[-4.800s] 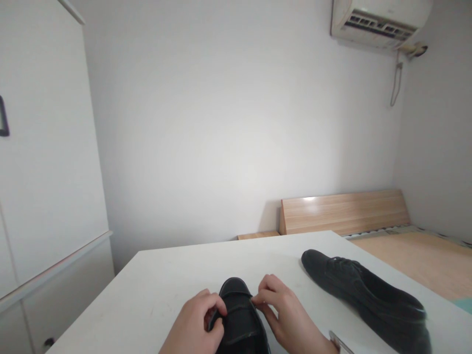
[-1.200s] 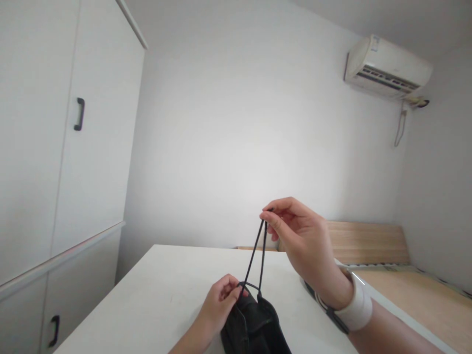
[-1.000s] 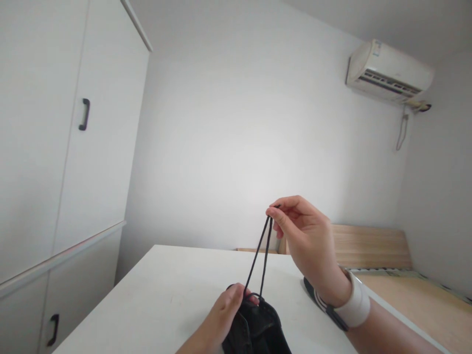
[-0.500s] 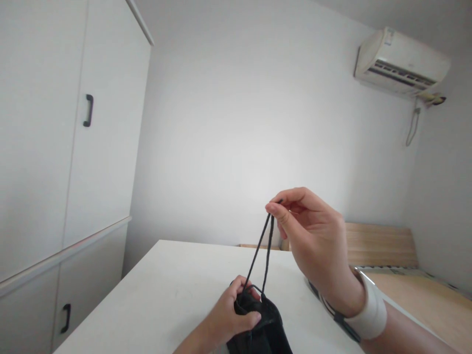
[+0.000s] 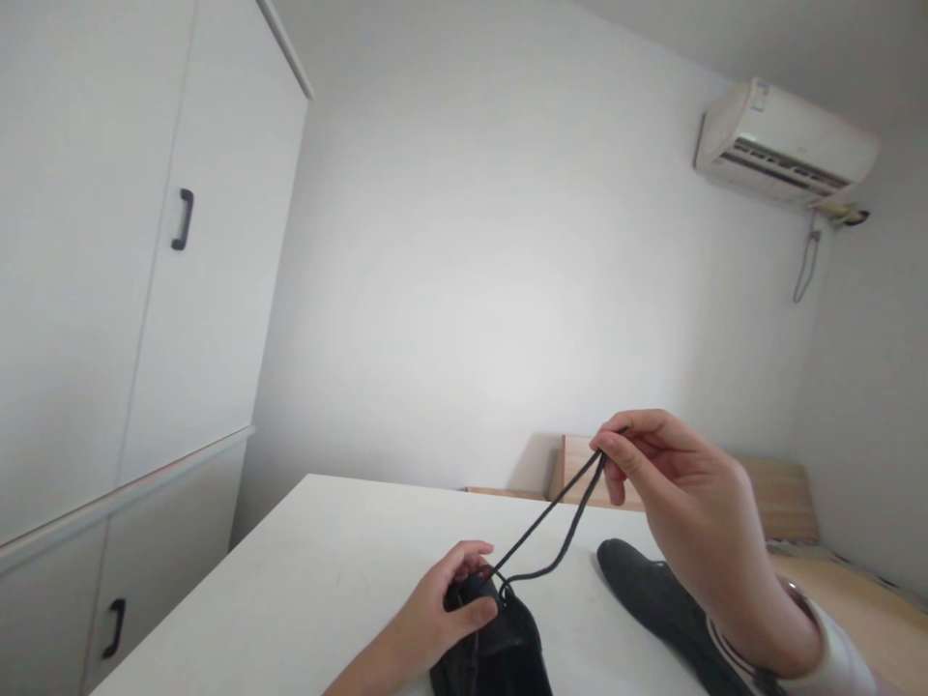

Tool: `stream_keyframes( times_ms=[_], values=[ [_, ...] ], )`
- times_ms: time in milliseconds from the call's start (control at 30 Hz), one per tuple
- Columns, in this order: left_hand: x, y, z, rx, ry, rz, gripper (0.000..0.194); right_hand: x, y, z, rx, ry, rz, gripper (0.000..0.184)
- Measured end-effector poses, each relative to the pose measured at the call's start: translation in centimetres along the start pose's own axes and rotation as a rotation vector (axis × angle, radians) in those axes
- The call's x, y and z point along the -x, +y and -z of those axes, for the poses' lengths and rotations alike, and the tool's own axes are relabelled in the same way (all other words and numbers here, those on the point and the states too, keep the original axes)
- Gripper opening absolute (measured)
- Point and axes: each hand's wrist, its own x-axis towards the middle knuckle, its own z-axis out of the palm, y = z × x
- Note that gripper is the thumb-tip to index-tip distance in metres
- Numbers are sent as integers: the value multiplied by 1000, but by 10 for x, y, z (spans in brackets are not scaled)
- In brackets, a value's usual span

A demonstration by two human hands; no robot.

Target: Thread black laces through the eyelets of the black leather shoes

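Holds the upper of the black shoe (image 5: 511, 652) with the left hand (image 5: 446, 614), partly curled, thumb apart from the fingers, at the near side of the tabletop (image 5: 362, 546). Pinches the upper end of the lace (image 5: 569, 535) between thumb and fingertips of the right hand (image 5: 696, 507), raised to the right, with two strands slanting down to the shoe, one sagging. Shows the other shoe (image 5: 649, 588) on the tabletop, partly behind the right wrist. Farther back, shows a wooden headboard (image 5: 787, 498), then an air conditioner (image 5: 797, 140) high on the wall (image 5: 471, 242).
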Motion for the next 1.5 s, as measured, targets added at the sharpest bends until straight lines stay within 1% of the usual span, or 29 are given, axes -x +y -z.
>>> stream_keyframes(
  times_ms=[67,133,267,367,467,533,633,833,933,1000,1067,1133,1233,1300,1500],
  values=[
    [-1,11,1,-79,44,-43,42,-1,1,-1,-7,5,-9,12],
    [0,23,2,-145,54,-75,34,-1,4,-3,4,12,-5,13],
    [1,36,0,-215,27,-99,31,-1,12,-8,23,6,2,13],
    [1,38,-1,-232,44,-90,33,2,21,-12,9,-24,-22,16],
    [0,38,1,-242,51,-61,35,6,27,-18,-39,-68,-60,17],
    [0,39,5,-254,29,-27,36,8,27,-22,-109,-93,-98,18],
    [0,42,12,-280,0,31,38,9,25,-26,-186,-94,-134,21],
    [1,48,30,-313,-7,144,38,10,23,-29,-159,-96,-133,21],
    [3,40,40,-313,-22,282,37,12,25,-30,-154,-103,-128,21],
    [5,32,44,-303,-63,399,34,13,26,-29,-154,-107,-127,20],
    [6,24,44,-284,-115,493,30,13,27,-29,-151,-112,-124,18],
    [7,19,42,-256,-144,535,24,14,26,-30,-153,-121,-110,16],
    [6,18,38,-228,-114,512,13,15,23,-34,-149,-130,-90,16],
    [6,20,38,-216,-80,474,9,15,22,-36,-142,-129,-85,16],
    [5,29,43,-172,-5,410,17,16,23,-36,-142,-133,-78,14]
  ],
)
